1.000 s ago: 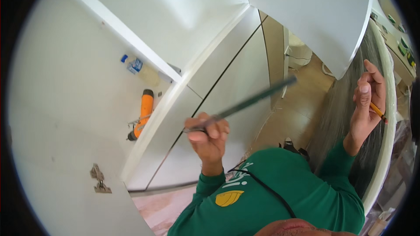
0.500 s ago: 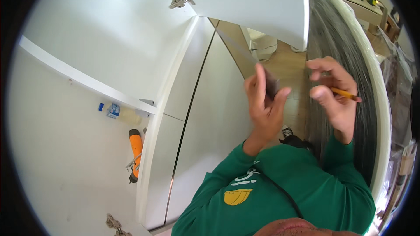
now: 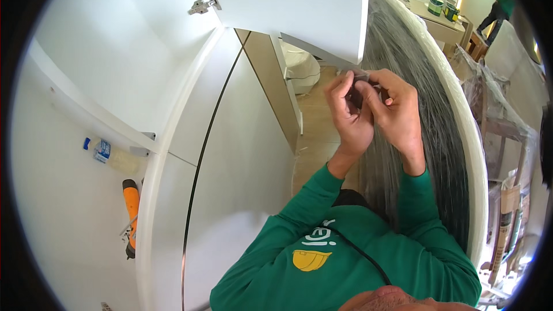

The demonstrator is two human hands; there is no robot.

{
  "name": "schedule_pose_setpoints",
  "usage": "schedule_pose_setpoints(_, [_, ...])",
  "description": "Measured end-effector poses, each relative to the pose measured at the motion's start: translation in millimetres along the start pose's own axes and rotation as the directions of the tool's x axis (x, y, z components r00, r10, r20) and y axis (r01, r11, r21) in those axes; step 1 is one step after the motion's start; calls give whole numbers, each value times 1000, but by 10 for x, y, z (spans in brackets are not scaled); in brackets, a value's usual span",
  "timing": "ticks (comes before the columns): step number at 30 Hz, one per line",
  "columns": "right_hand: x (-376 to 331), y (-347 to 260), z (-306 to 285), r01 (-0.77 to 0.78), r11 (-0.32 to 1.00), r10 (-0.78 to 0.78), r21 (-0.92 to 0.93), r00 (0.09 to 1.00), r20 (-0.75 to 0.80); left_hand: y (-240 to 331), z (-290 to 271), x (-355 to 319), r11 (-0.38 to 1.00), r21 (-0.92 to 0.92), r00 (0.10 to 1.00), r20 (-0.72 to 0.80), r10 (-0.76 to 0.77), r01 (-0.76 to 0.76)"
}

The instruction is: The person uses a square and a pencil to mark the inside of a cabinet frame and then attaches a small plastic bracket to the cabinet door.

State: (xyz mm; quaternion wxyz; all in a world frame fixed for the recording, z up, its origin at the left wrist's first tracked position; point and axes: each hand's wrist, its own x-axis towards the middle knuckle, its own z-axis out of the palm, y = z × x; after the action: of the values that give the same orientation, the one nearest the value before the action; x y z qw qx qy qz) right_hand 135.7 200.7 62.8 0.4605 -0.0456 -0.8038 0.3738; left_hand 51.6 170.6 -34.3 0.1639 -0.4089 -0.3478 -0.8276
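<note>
Strip (image 3: 319,53): thin, grey; near end between the two hands, length running far and left, under the open cabinet door (image 3: 288,6).
Change at strip: half a second ago the left hand (image 3: 352,124) held it alone, with the right hand (image 3: 398,109) apart on the right; both now meet at the near end.
Meaning for the work: judged a shift from one-handed holding to two-handed handling of that end.
Left hand: gripping the near end, fingers curled, thumb toward the right hand.
Right hand: thumb and forefinger closed on the same end from the right, other fingers folded.
Pencil: earlier jutting from the right hand; now only a small pale tip (image 3: 389,101) shows there, identity uncertain.
Sleeves (image 3: 308,196): green; left slants far and right, right points nearly straight far.
Cabinet left: orange power screwdriver (image 3: 131,203) near the bottle (image 3: 118,156), both clear of the hands.
</note>
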Motion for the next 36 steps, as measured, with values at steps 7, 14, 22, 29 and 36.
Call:
schedule_pose_setpoints(7, [124, -376, -149, 100, 994, -104, 37, 981, 163, 501, -369, 262, 922, 291, 964, 149, 220, -255])
schedule_pose_setpoints(14, [52, -811, -314, 111, 982, -137, 150, 976, 172, 1433, -858, 889, 691, 315, 659, 687, 306, -650])
schedule_pose_setpoints(22, [-327, -947, -416, 170, 966, -203, 194, 965, 167, 2329, -677, 1102, 797, 287, 591, 800, 105, -531])
schedule_pose_setpoints(29, [-335, -708, -502, 45, 996, -70, 81, 939, 337, 1846, -1018, 906, 920, 392, 717, 643, -270, -5])
schedule_pose_setpoints(36, [-138, -676, -672, 270, 952, -226, -142, 937, 266, 1702, -665, 1194, 850, 512, 586, 729, -355, -122])
